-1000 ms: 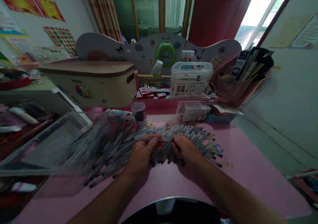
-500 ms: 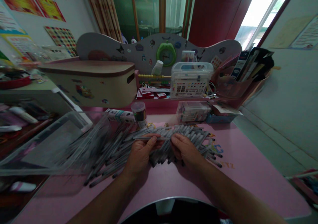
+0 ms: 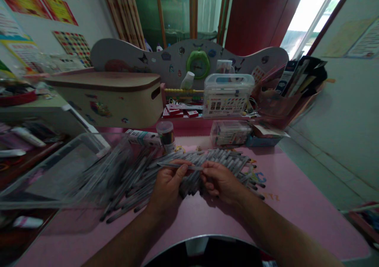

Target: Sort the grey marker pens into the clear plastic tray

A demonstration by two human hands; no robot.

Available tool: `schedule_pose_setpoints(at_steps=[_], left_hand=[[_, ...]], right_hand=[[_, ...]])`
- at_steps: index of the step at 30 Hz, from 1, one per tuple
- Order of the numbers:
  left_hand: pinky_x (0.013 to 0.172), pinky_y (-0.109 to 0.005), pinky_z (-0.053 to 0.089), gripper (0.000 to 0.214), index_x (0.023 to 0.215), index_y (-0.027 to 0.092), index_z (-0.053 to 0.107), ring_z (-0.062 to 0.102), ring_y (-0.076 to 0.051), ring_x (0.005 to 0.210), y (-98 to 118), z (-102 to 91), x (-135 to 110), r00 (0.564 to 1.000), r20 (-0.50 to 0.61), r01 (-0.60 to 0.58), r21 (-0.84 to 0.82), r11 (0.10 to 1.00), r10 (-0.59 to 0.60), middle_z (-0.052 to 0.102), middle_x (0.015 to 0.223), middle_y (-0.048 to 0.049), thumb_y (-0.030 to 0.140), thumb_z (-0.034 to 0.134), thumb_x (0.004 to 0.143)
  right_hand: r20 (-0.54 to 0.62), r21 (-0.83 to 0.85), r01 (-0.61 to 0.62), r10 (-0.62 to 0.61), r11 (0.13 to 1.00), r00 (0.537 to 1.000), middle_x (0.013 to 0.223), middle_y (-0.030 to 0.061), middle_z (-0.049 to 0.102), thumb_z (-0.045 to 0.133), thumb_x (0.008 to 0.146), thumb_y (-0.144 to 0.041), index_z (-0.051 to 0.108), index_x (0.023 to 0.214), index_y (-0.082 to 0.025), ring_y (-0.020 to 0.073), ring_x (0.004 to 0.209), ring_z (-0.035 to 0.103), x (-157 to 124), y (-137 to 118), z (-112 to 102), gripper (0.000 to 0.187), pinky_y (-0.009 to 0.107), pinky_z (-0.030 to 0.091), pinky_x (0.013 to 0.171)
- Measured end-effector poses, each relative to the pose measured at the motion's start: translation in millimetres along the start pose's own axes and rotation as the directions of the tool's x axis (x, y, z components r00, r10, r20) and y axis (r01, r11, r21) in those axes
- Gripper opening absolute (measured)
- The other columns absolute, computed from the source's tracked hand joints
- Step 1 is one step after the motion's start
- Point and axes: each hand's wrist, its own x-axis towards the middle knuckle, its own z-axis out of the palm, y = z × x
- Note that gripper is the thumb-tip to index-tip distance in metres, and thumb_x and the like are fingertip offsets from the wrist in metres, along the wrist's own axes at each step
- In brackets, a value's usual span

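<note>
"Well, why's the pen [image 3: 194, 167] held crosswise?"
"L hand [image 3: 169, 175] pinches its barrel, fingers closed; R hand's [image 3: 217, 179] fingertips close on its other end, prob. to steady it above the loose pens [image 3: 231, 163] on the counter [image 3: 308, 204]."

Bright window [image 3: 304, 14] right — brown curtain [image 3: 126, 14] left — pale wall [image 3: 340, 85].

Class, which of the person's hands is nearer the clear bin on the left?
Left. The left hand is right of the clear bin, pens between; the right hand is farther right.
</note>
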Motion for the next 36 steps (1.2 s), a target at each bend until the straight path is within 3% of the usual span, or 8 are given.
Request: schedule_pose_setpoints(at_steps=[5,9,19,24,27,29,32,36], left_hand=[[0.061,-0.028,0.052,0.022,0.088,0.017,0.067,0.065,-0.017,0.066,-1,0.0,0,1.0,0.01,0.02,-0.028,0.999,-0.02,0.07,0.076,-0.0042,0.036,0.071,0.079],[0.065,-0.026,0.052,0.024,0.081,0.017,0.066,0.064,-0.014,0.068,5,-6.5,9,0.993,-0.107,-0.046,-0.067,0.997,0.039,0.069,0.077,-0.0024,0.04,0.065,0.083],[0.07,-0.024,0.051,0.023,0.076,0.016,0.067,0.062,-0.013,0.071,9,-12.2,17,0.99,-0.093,-0.118,-0.089,0.989,0.109,0.068,0.08,-0.0028,0.037,0.064,0.084],[0.077,-0.034,0.055,0.02,0.079,0.018,0.062,0.066,-0.018,0.077,19,-23.6,32,0.942,-0.327,-0.218,-0.432,0.875,0.073,0.068,0.077,-0.0039,0.028,0.051,0.092],[0.066,-0.027,0.055,0.018,0.081,0.017,0.061,0.06,-0.012,0.064,25,-30.5,40,0.915,-0.403,-0.216,-0.55,0.807,-0.029,0.064,0.074,-0.002,0.021,0.047,0.092],[0.051,-0.018,0.047,0.008,0.085,0.016,0.061,0.051,-0.007,0.053,24,-29.2,38,0.937,-0.343,-0.15,-0.561,0.814,-0.064,0.06,0.071,-0.0004,0.018,0.054,0.088],[0.039,-0.012,0.033,0.017,0.095,0.014,0.061,0.04,-0.003,0.046,13,-17.5,26,0.982,-0.075,0.113,-0.499,0.859,-0.173,0.057,0.072,0.0012,0.014,0.068,0.078],[0.035,-0.009,0.022,0.031,0.098,0.014,0.06,0.035,0.0,0.042,-7,2.5,9,0.922,0.183,0.388,-0.381,0.839,-0.342,0.054,0.07,0.0036,0.023,0.077,0.074]], right_hand=[[-0.046,-0.114,0.022,-0.027,0.993,0.999,0.049,-0.0095,0.046,0.066,0.066,-0.025,0.049,0.071,-0.02,0.003,0.033,0.029,4,0,-2,0.018,0.013,0.014,0.03],[-0.088,-0.109,0.096,-0.106,0.989,0.99,0.043,-0.011,0.039,0.057,0.061,-0.022,0.048,0.066,-0.02,0.0035,0.031,0.023,5,0,-9,0.011,0.015,0.012,0.03],[0.055,-0.103,-0.052,0.058,0.993,0.997,0.049,-0.0096,0.044,0.073,0.073,-0.04,0.056,0.076,-0.016,0.002,0.034,0.026,1,0,-5,0.029,0.014,0.014,0.032],[0.019,-0.097,-0.034,0.036,0.995,0.999,0.044,-0.0126,0.036,0.074,0.068,-0.03,0.048,0.069,-0.019,0.0021,0.033,0.021,1,-6,-9,0.028,0.014,0.012,0.031],[-0.094,-0.034,0.061,-0.064,0.998,0.994,0.044,-0.0131,0.034,0.071,0.066,-0.029,0.045,0.067,-0.021,0.0028,0.034,0.02,3,-9,-9,0.028,0.014,0.013,0.031],[-0.141,-0.037,0.121,-0.125,0.992,0.982,0.044,-0.0131,0.034,0.07,0.068,-0.032,0.045,0.069,-0.022,0.0038,0.034,0.02,5,-8,-8,0.027,0.015,0.014,0.031],[-0.151,-0.141,0.161,-0.182,0.977,0.972,0.042,-0.0133,0.032,0.07,0.072,-0.035,0.048,0.071,-0.022,0.0046,0.033,0.019,6,-2,-2,0.026,0.016,0.013,0.031],[-0.057,-0.315,0.274,-0.307,0.909,0.95,0.057,-0.0043,0.052,0.07,0.077,-0.033,0.057,0.07,-0.018,0.0083,0.048,0.046,-1,11,12,0.021,0.019,0.037,0.046]])
